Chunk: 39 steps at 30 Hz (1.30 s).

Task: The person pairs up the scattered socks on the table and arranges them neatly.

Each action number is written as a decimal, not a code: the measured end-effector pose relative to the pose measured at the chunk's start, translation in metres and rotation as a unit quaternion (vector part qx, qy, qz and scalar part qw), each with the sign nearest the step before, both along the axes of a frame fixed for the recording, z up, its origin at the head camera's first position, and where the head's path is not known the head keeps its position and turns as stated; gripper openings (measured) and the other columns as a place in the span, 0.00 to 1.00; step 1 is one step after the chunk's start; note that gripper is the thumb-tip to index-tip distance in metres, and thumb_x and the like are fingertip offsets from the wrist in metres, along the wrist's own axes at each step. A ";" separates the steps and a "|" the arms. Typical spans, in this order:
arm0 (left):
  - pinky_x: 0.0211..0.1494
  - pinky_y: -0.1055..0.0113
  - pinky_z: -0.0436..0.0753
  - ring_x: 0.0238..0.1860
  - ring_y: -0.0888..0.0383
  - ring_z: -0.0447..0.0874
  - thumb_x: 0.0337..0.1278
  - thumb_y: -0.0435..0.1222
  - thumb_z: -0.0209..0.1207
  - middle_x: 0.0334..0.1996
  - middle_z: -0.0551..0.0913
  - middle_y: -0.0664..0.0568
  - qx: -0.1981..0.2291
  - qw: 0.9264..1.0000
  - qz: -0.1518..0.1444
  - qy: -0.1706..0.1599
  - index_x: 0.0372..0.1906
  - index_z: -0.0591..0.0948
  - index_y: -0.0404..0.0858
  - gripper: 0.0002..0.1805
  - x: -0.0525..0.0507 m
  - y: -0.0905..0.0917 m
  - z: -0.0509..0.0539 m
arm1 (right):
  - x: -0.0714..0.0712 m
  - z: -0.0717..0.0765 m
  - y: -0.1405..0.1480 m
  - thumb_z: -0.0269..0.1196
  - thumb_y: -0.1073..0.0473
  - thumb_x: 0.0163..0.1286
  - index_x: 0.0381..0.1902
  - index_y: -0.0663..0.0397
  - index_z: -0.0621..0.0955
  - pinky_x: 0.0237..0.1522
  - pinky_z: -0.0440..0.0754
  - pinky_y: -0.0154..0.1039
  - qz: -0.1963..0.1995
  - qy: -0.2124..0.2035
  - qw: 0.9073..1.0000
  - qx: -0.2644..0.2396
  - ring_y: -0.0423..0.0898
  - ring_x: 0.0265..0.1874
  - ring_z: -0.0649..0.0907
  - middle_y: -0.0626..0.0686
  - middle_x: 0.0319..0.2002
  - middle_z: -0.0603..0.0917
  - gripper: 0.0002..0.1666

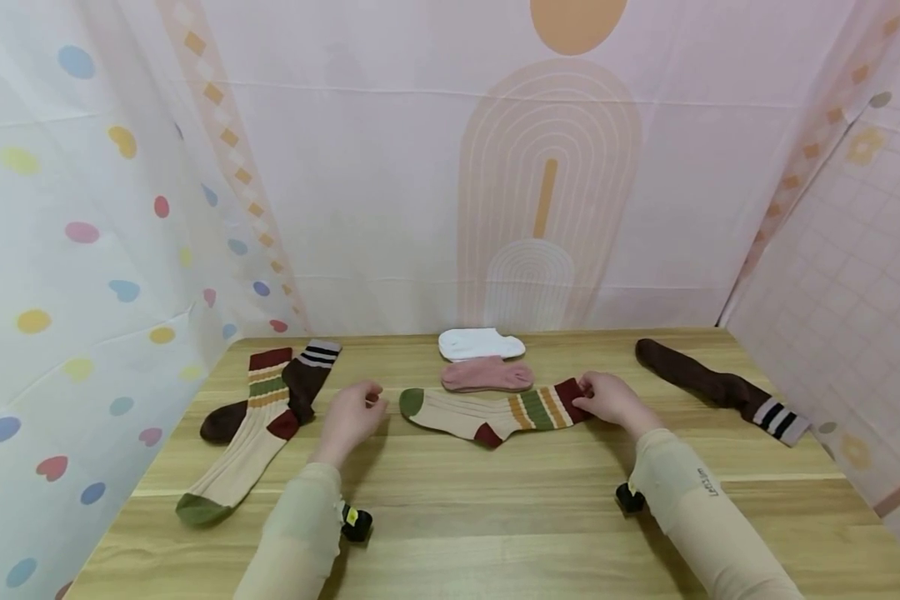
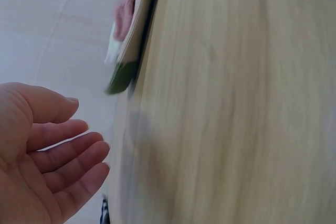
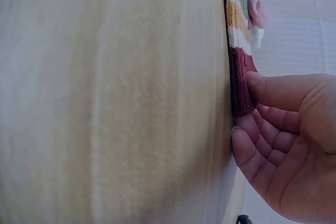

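Note:
A cream sock point(image 1: 461, 410) with green toe, dark red heel and striped cuff lies flat across the middle of the table, toe to the left. My right hand point(image 1: 613, 402) pinches its dark red cuff end; the right wrist view has the thumb on top of the cuff point(image 3: 242, 80) and fingers at its edge. Left of the green toe point(image 2: 122, 77), my left hand point(image 1: 351, 418) hovers with relaxed fingers, touching nothing. A matching cream sock point(image 1: 247, 454) lies at the left, over a dark brown sock point(image 1: 311, 379) with a grey striped cuff.
Behind the middle sock lie a pink sock point(image 1: 487, 375) and a white sock point(image 1: 480, 343). Another dark brown sock point(image 1: 701, 379) stretches along the right side of the wooden table point(image 1: 480, 517). Patterned curtains point(image 1: 375, 183) hang at the back and both sides.

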<state>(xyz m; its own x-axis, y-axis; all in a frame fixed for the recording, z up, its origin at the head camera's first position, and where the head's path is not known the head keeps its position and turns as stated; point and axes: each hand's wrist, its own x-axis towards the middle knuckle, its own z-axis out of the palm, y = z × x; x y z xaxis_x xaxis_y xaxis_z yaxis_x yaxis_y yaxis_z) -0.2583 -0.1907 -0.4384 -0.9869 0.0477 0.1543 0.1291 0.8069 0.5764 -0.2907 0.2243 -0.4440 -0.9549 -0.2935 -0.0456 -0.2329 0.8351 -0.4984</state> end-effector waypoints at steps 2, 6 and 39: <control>0.49 0.48 0.80 0.44 0.43 0.83 0.64 0.33 0.59 0.41 0.84 0.38 -0.006 1.000 0.008 0.000 0.51 0.81 0.26 0.16 0.001 -0.005 0.001 | 0.000 0.000 0.000 0.63 0.63 0.69 0.40 0.67 0.76 0.41 0.77 0.50 -0.002 -0.001 1.000 -0.001 0.52 0.34 0.78 0.57 0.35 0.80 0.10; 0.49 0.47 0.80 0.44 0.42 0.82 0.63 0.34 0.59 0.41 0.84 0.38 -0.014 1.000 0.020 0.004 0.50 0.81 0.26 0.16 0.006 -0.016 0.003 | 0.001 0.000 0.001 0.63 0.63 0.69 0.41 0.67 0.77 0.41 0.78 0.50 -0.003 0.003 1.000 -0.004 0.52 0.34 0.79 0.57 0.35 0.81 0.11; 0.46 0.44 0.79 0.42 0.40 0.82 0.66 0.36 0.60 0.42 0.84 0.36 -0.017 0.998 0.050 0.041 0.53 0.80 0.26 0.17 0.057 -0.101 0.010 | 0.014 0.019 -0.029 0.63 0.63 0.70 0.44 0.65 0.82 0.37 0.78 0.42 0.043 0.093 0.989 -0.111 0.42 0.30 0.78 0.48 0.30 0.81 0.09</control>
<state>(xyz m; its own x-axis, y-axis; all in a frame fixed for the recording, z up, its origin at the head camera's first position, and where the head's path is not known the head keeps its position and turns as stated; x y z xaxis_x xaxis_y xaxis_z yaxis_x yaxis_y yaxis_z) -0.2013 -0.2918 -0.4280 -0.9711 -0.0432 0.2347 0.0930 0.8372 0.5390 -0.2762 0.1952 -0.4254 -0.9121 -0.3568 0.2020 -0.4023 0.6835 -0.6091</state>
